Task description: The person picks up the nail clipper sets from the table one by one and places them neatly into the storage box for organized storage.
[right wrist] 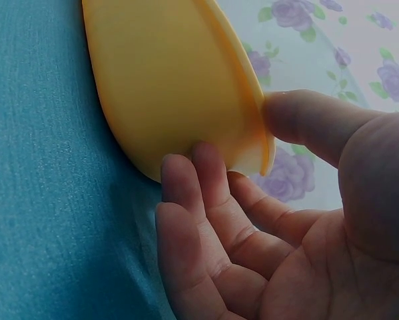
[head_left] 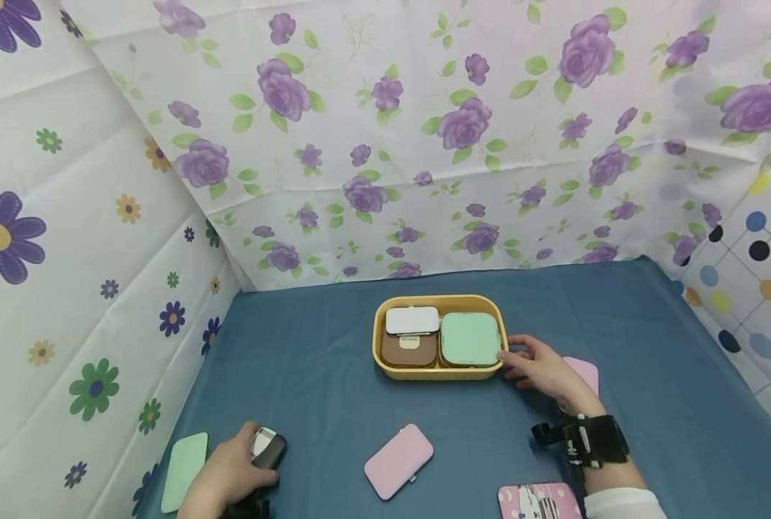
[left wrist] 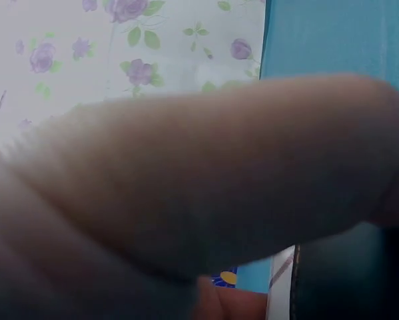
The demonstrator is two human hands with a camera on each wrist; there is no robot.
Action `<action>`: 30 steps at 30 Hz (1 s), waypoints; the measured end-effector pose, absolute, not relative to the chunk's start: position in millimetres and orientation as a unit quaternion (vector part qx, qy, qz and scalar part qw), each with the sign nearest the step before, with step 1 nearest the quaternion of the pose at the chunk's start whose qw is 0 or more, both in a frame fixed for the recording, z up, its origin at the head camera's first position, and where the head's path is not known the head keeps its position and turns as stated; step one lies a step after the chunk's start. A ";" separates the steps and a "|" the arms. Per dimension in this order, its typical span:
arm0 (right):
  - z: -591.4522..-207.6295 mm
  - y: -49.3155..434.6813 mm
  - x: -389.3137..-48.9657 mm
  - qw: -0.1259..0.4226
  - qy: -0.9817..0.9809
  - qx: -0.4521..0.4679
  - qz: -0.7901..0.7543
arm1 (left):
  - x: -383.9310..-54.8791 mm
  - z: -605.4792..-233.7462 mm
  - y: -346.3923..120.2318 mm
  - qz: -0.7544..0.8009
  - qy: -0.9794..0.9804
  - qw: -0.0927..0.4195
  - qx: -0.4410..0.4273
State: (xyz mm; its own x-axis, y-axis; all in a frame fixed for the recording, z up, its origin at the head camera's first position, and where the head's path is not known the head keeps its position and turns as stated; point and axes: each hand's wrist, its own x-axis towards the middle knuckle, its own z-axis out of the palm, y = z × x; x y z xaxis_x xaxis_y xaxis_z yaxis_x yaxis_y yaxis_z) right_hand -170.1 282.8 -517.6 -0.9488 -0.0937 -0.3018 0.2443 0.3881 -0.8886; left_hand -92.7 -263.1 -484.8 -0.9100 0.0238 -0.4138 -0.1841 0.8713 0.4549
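Note:
At the lower left in the head view, my left hand (head_left: 230,468) grips a small dark case (head_left: 270,453) with a whitish patch on it, thumb on the near side and fingers on the far side. In the left wrist view a blurred finger covers much of the picture, and the stitched dark case (left wrist: 346,287) shows below it. My right hand (head_left: 544,367) holds the right end of a yellow tray (head_left: 450,374), thumb at the rim and fingertips against the outer wall (right wrist: 166,80). Inside lie a mint-green case (head_left: 470,339), a white case (head_left: 412,320) and a brown case (head_left: 409,353).
A light green case (head_left: 184,472) lies left of my left hand. In the middle front is a pink case (head_left: 399,461), and a patterned pink case (head_left: 540,502) lies at the front edge. Another pink case (head_left: 585,373) is partly hidden behind my right hand. Flowered sheets (head_left: 359,144) wall the blue cloth.

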 end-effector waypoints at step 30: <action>-514.4 281.1 -168.3 0.154 0.815 0.047 -0.556 | -121.5 -487.2 -230.4 0.267 0.951 0.140 0.069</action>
State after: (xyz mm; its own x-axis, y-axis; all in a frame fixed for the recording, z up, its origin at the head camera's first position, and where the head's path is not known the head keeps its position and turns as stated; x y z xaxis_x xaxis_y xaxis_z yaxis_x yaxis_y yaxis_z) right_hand -168.3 281.1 -514.4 -0.9478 -0.0945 -0.3046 0.2490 0.3773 -0.8920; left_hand -121.5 -230.4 -487.2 -0.9511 0.2068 -0.2296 0.0567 0.8473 0.5280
